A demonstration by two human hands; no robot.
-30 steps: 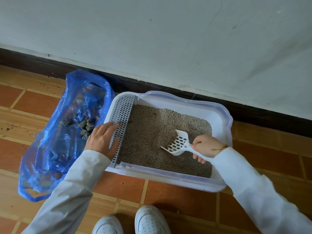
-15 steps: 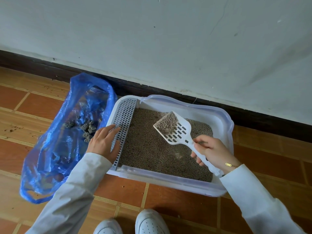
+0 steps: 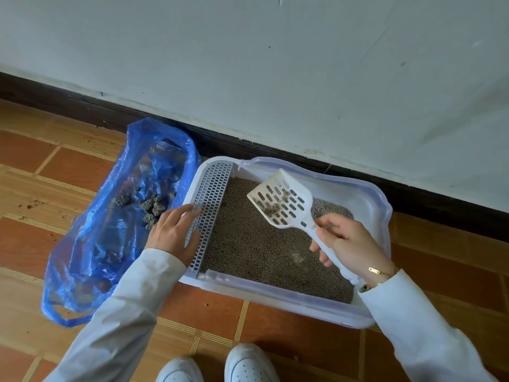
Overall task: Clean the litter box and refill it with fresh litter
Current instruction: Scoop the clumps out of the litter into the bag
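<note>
Right hand (image 3: 348,244) grips scoop (image 3: 283,201) by handle, clumps aboard, above box (image 3: 377,205). Left hand (image 3: 173,234) flat on grille (image 3: 209,205). Scoop light, stiff (clumps crumbly); bag (image 3: 96,244) alongside.

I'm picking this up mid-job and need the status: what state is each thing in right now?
Scoop: lifted above the litter, a few clumps left on its slotted blade.
Right hand: grips the scoop handle.
Left hand: rests flat on the box's grated ledge.
Litter box: on the floor, open, holding litter.
Blue bag: open beside the box, dark clumps inside.
</note>
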